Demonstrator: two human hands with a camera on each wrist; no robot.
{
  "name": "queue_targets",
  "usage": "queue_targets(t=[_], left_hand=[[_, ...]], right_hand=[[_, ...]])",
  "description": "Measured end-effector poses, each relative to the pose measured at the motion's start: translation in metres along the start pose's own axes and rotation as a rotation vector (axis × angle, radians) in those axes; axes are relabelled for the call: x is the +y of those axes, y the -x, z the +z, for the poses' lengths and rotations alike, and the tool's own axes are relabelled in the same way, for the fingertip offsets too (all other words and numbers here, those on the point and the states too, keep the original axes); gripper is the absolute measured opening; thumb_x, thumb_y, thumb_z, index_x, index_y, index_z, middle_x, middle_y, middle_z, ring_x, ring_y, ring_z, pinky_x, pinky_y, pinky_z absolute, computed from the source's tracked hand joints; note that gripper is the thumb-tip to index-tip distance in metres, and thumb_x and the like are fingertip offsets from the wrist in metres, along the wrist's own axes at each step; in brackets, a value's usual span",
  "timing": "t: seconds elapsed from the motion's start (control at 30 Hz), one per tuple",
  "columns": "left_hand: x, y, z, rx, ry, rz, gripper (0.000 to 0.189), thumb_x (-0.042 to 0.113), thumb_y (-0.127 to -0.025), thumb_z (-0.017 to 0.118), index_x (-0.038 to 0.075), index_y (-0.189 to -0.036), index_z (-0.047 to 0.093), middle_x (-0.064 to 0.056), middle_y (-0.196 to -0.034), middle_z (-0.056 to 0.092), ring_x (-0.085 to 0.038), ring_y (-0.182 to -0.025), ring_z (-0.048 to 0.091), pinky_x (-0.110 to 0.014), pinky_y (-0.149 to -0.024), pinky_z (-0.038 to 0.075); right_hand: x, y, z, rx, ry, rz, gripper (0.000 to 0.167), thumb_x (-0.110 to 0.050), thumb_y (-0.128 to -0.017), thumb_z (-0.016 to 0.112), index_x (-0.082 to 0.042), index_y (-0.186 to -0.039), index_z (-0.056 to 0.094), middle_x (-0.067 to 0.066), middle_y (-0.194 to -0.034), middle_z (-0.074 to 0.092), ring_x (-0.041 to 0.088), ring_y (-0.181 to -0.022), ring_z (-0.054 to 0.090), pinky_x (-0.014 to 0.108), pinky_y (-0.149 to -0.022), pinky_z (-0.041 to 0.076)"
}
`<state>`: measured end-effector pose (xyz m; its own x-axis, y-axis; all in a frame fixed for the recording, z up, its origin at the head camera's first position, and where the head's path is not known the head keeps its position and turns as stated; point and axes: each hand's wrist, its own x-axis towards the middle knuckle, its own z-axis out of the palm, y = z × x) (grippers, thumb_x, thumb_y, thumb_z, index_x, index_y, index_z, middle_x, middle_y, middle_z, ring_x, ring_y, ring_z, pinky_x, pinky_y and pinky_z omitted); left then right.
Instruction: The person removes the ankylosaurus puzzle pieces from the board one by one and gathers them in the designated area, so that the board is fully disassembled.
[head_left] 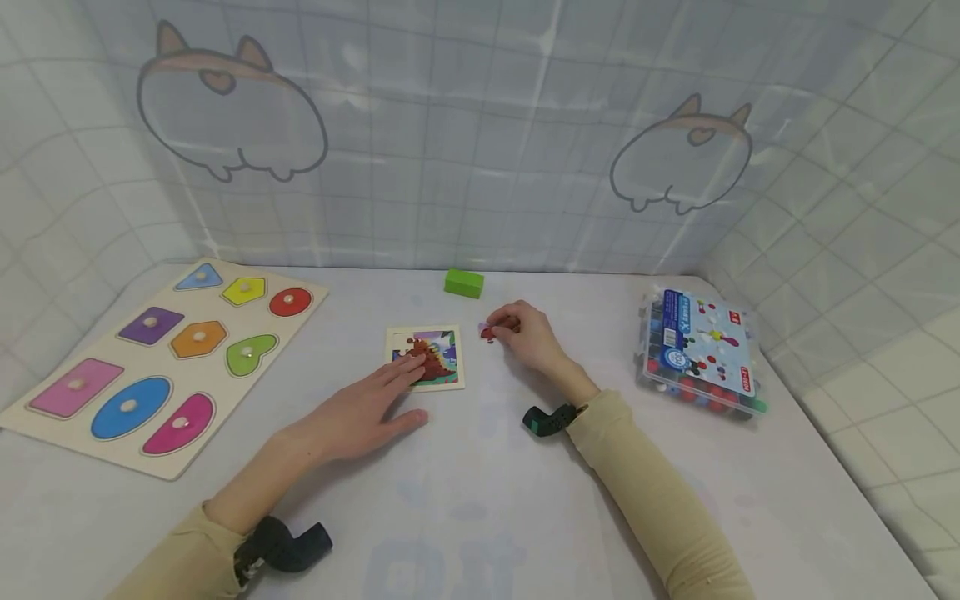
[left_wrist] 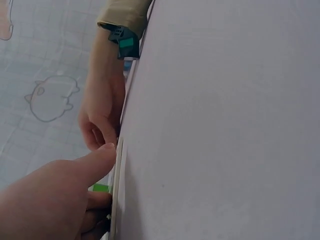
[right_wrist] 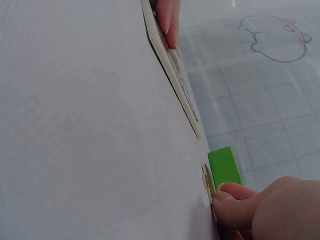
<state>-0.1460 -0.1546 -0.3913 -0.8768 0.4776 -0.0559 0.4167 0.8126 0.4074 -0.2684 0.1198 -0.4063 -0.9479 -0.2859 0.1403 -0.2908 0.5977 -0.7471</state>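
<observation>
A small square jigsaw puzzle [head_left: 461, 360] with a pale wooden frame lies on the table, showing a reddish-brown dinosaur picture. My left hand [head_left: 356, 414] rests on its lower left part, fingers straight and thumb spread out beside the frame; the fingers hide part of the picture. Just right of the frame, my right hand [head_left: 532, 337] pinches a small red and purple puzzle piece [head_left: 485, 332] between thumb and fingers. In the right wrist view, the wooden edge of this piece [right_wrist: 207, 183] shows at the fingertips, tilted up at the table surface.
A green block [head_left: 464, 283] lies behind the puzzle. To the left is a large wooden shape board [head_left: 247, 398] with knobbed, coloured shapes. On the right stands a clear plastic box [head_left: 701, 350] of small coloured parts. A patterned curtain [head_left: 465, 150] borders the table's back.
</observation>
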Motion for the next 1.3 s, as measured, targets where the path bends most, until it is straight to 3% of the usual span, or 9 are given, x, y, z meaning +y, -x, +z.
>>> queue_targets(t=[0.53, 1.3], left_hand=[[-0.0022, 0.0008, -0.0006, -0.012, 0.012, -0.016, 0.076, 0.054, -0.096, 0.058, 0.014, -0.156, 0.035, -0.008, -0.164, 0.029, -0.034, -0.149, 0.029, -0.055, -0.116, 0.034], [-0.0004, 0.0007, 0.0014, 0.014, -0.006, -0.002, 0.075, 0.051, -0.096, 0.060, 0.012, -0.156, 0.036, -0.009, -0.163, 0.030, -0.033, -0.149, 0.031, -0.055, -0.115, 0.036]], right_hand=[[-0.0030, 0.0011, -0.0006, -0.019, 0.003, 0.035, 0.020, -0.004, -0.094, 0.066, -0.008, -0.113, 0.071, 0.009, -0.109, 0.061, 0.023, -0.094, 0.057, 0.030, -0.078, 0.049], [-0.0015, 0.0013, -0.0007, -0.022, 0.004, 0.004, 0.027, -0.004, -0.094, 0.066, -0.007, -0.121, 0.068, 0.011, -0.114, 0.060, 0.023, -0.094, 0.057, 0.029, -0.077, 0.048]])
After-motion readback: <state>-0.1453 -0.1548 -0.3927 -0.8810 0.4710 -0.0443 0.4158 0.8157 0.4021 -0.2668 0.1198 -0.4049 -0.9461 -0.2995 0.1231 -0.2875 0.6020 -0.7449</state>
